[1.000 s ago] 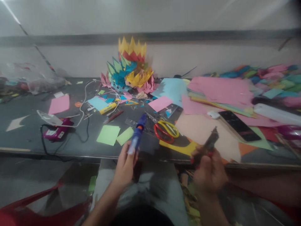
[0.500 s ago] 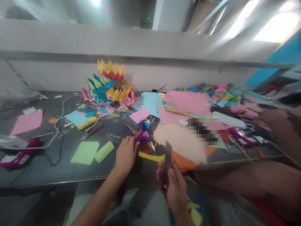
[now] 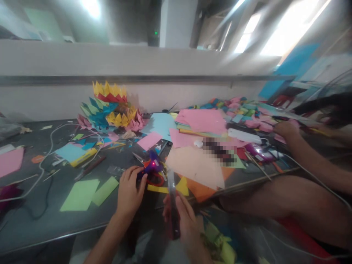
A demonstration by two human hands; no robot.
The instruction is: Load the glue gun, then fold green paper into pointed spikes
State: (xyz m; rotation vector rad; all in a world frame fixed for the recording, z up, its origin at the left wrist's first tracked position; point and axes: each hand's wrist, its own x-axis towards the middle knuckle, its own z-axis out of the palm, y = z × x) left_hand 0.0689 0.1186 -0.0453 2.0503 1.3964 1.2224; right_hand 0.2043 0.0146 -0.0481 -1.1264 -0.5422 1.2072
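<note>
The left hand (image 3: 129,187) grips a glue gun (image 3: 153,162) while the right hand (image 3: 187,215) clasps an apparent knife (image 3: 173,217), both likely light, stiff and safest held by the handle.

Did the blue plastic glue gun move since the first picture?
Yes, rightward: the glue gun was left of the red-and-yellow-handled scissors; it now overlaps them.
</note>
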